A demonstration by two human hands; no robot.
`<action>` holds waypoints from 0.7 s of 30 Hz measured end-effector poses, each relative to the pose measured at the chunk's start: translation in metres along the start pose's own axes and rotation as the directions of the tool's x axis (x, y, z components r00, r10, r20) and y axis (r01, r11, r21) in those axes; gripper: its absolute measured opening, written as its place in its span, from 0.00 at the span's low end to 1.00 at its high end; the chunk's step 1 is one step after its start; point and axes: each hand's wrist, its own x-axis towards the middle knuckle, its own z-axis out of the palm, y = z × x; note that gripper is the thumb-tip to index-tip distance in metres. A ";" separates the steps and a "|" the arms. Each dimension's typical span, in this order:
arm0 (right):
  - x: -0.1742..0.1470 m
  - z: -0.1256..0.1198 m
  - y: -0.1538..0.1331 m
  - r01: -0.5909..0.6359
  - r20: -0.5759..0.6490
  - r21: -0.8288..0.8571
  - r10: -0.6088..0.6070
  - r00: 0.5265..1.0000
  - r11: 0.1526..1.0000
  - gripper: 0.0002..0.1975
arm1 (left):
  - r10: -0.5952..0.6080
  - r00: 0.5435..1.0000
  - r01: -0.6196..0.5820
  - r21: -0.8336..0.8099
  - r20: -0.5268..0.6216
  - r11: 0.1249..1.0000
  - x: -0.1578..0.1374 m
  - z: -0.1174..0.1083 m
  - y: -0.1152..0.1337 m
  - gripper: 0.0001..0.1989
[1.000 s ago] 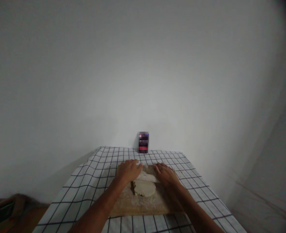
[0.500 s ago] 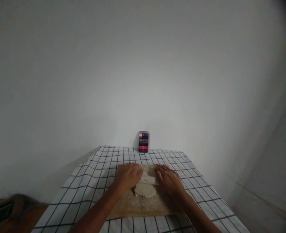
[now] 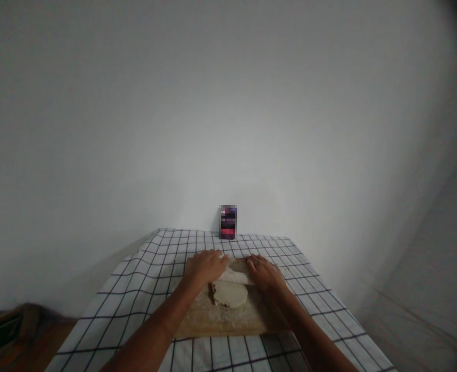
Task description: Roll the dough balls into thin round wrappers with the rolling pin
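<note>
Pale, cylindrical, flour-dusted rolling pin (image 3: 236,278): lies crosswise at the far edge of a flat, cream-coloured, ragged-edged round of dough (image 3: 230,295) on a brown, rectangular wooden board (image 3: 228,328). Left hand (image 3: 209,266) and right hand (image 3: 265,272): palms down over opposite ends, fingers slightly bent, closure underneath hidden. Probable faults: lopsided thickness from unequal pressure; ragged left edge splitting under load

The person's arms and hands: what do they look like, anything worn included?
The bare left forearm and right forearm taper to the wrists, with no sleeves or watches showing. The left hand and right hand are ungloved; whether rings are worn is unclear.
</note>
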 end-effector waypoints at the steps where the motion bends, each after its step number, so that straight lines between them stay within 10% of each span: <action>1: -0.001 0.001 0.000 -0.002 -0.017 0.017 0.002 1.000 1.000 0.22 | 0.019 1.000 -0.019 0.035 -0.005 0.999 -0.002 0.000 0.001 0.21; 21: 0.007 -0.001 -0.002 -0.063 0.007 0.027 0.062 0.998 0.998 0.23 | -0.101 0.992 0.100 0.017 0.078 0.995 -0.003 -0.016 0.016 0.23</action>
